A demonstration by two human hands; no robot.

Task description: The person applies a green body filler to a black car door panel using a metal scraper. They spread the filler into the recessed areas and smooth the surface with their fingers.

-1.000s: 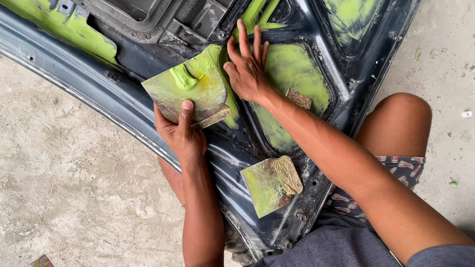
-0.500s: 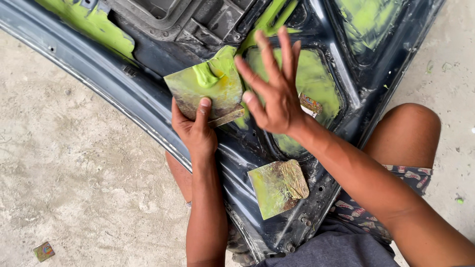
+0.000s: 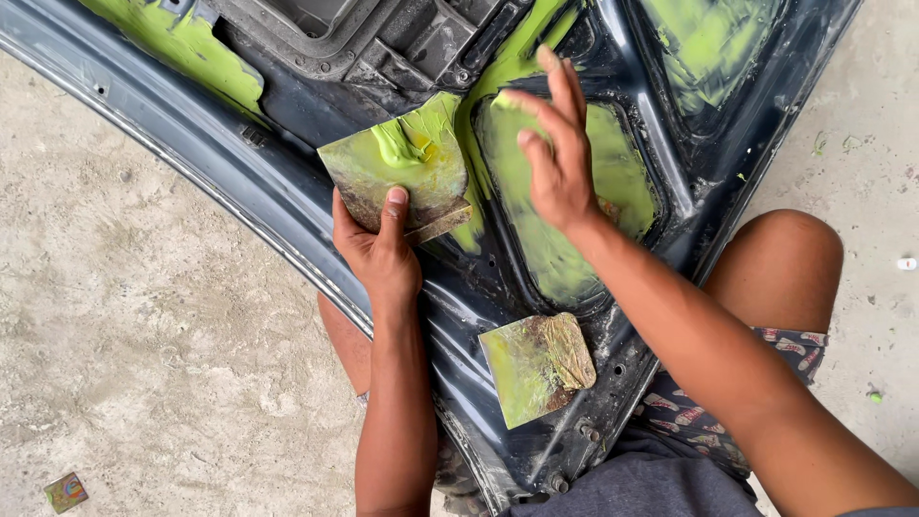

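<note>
My left hand point(image 3: 376, 244) grips a square mixing board point(image 3: 397, 163) smeared with a lump of green filler, thumb pressed on its lower edge. My right hand point(image 3: 555, 153) is held over a recessed pocket point(image 3: 622, 172) of the dark car panel point(image 3: 287, 182), which is coated in green filler; the fingers are spread and hold nothing that I can see. A small brownish scrap shows just past the right wrist in that pocket. A second flat spreader plate point(image 3: 536, 369), stained green and brown, lies on the panel near my lap.
The dark panel lies across rough concrete floor point(image 3: 144, 335). More green filler patches sit at the top left point(image 3: 182, 48) and top right point(image 3: 713, 48). My bare knee point(image 3: 775, 258) is at the right. A small coloured scrap point(image 3: 65, 491) lies at bottom left.
My right hand has moved from flat against the recessed pocket to lifted over it, fingers spread and angled up. The left hand still holds the board in about the same place.
</note>
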